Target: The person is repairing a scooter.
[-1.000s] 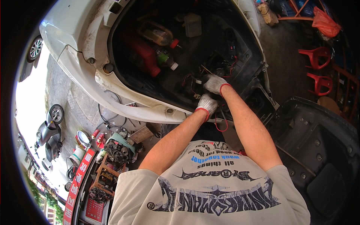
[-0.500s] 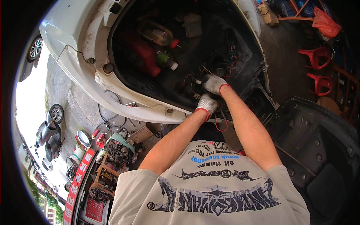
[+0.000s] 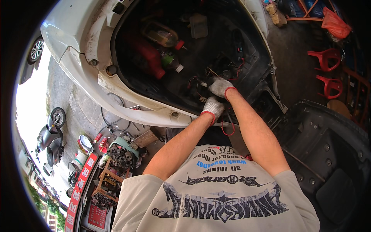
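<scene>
Both hands wear white work gloves with red cuffs and are inside the dark storage well of a scooter body. My left hand is at the well's near edge, fingers curled, beside a small pale connector. Just beyond it and to the right, my right hand is closed among thin wires, next to a white connector. Whatever the fingers grip is hidden by the gloves and shadow. A red cable loop hangs below my right wrist. Red and dark wires run to a dark device.
A red bottle, a clear bottle with a red cap, a small green-labelled bottle and a translucent container lie in the well. White body panels rim it. The black seat is at right, a parts rack at lower left.
My right hand has shifted very slightly left among the wires. My left hand and the things around it look the same.
</scene>
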The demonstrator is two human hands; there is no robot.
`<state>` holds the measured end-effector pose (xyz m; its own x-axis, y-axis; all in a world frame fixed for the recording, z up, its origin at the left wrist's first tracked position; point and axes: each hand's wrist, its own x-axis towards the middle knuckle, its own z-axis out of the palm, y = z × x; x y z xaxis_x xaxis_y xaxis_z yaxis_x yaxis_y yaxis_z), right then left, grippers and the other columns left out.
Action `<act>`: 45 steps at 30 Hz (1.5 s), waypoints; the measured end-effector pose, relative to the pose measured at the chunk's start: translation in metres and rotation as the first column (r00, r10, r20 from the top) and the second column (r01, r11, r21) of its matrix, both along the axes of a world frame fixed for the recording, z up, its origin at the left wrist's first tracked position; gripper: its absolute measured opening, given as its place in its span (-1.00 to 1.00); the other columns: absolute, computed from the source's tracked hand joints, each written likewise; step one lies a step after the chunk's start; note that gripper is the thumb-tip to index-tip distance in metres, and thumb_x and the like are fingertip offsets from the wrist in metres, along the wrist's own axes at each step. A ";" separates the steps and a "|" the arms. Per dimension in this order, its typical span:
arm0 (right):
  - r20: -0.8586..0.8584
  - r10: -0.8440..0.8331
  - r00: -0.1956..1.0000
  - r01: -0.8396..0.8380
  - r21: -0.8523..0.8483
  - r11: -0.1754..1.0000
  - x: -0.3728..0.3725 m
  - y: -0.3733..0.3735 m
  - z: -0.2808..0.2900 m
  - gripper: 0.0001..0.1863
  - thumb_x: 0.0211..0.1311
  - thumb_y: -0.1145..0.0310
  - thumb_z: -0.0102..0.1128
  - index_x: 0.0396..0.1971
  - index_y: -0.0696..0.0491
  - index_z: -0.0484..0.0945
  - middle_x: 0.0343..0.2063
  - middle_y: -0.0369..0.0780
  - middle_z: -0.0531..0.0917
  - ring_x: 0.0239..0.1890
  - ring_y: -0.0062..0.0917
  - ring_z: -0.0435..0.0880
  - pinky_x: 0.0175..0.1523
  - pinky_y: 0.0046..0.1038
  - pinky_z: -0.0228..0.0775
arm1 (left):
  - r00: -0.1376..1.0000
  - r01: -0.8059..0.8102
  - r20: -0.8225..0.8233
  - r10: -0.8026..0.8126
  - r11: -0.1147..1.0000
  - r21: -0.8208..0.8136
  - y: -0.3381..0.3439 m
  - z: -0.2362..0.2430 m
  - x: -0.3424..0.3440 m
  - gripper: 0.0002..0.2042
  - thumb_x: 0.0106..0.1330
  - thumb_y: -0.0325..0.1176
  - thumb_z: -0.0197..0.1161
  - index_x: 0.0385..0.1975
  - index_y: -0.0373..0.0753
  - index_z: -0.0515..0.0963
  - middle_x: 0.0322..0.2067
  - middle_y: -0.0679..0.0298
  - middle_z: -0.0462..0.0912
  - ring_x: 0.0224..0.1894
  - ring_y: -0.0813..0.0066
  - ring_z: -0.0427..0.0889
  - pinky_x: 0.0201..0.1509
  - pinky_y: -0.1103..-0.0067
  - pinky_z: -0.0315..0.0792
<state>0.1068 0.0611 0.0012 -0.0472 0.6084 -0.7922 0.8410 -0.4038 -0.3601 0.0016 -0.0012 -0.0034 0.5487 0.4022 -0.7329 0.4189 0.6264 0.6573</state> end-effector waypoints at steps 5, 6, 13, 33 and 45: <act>-0.012 -0.037 0.999 0.037 -0.013 0.999 -0.004 0.003 0.009 -0.61 0.09 0.37 -0.08 -0.08 0.08 0.56 -0.03 -0.01 0.56 0.07 -0.18 0.51 0.14 -0.25 0.36 | 0.999 -0.047 -0.014 0.047 0.999 0.010 -0.002 -0.004 -0.002 -0.70 0.15 -0.50 0.18 -0.08 -0.28 0.49 -0.24 0.26 0.62 -0.30 0.51 0.59 -0.30 0.56 0.47; -0.010 -0.039 0.999 0.039 -0.013 0.999 -0.003 0.003 0.008 -0.61 0.09 0.37 -0.08 -0.08 0.08 0.56 -0.03 -0.01 0.56 0.07 -0.18 0.51 0.14 -0.25 0.36 | 0.999 -0.045 -0.012 0.045 0.999 0.010 -0.001 -0.002 -0.002 -0.70 0.15 -0.50 0.18 -0.08 -0.28 0.49 -0.24 0.26 0.62 -0.30 0.51 0.59 -0.30 0.56 0.47; 0.010 -0.039 0.999 0.039 -0.035 0.999 -0.004 0.005 0.015 -0.59 0.08 0.32 -0.04 -0.05 0.07 0.55 -0.03 -0.03 0.56 0.07 -0.20 0.52 0.14 -0.28 0.35 | 1.000 -0.013 -0.020 0.013 1.000 0.003 0.001 0.003 -0.002 -0.72 0.16 -0.48 0.20 -0.11 -0.30 0.51 -0.27 0.26 0.63 -0.33 0.52 0.58 -0.35 0.55 0.46; 0.004 -0.033 0.999 0.033 -0.019 0.999 -0.005 0.004 0.016 -0.60 0.07 0.33 -0.05 -0.08 0.08 0.56 -0.04 -0.03 0.58 0.06 -0.21 0.52 0.14 -0.30 0.35 | 1.000 -0.023 0.004 0.023 1.000 0.013 -0.004 -0.008 -0.003 -0.69 0.16 -0.49 0.21 -0.06 -0.27 0.48 -0.21 0.27 0.62 -0.28 0.51 0.58 -0.29 0.55 0.46; 0.021 0.000 1.000 0.000 -0.004 1.000 -0.003 0.003 0.012 -0.61 0.08 0.39 -0.09 -0.09 0.07 0.57 -0.05 -0.01 0.57 0.04 -0.18 0.54 0.12 -0.25 0.38 | 0.999 -0.038 -0.033 0.037 0.998 -0.047 0.000 0.000 -0.001 -0.69 0.16 -0.50 0.20 -0.06 -0.29 0.48 -0.22 0.24 0.62 -0.32 0.50 0.59 -0.34 0.56 0.48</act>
<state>0.1034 0.0636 0.0127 -0.0299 0.6053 -0.7954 0.8483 -0.4055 -0.3405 0.0009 -0.0013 -0.0037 0.5094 0.3863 -0.7689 0.4152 0.6723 0.6129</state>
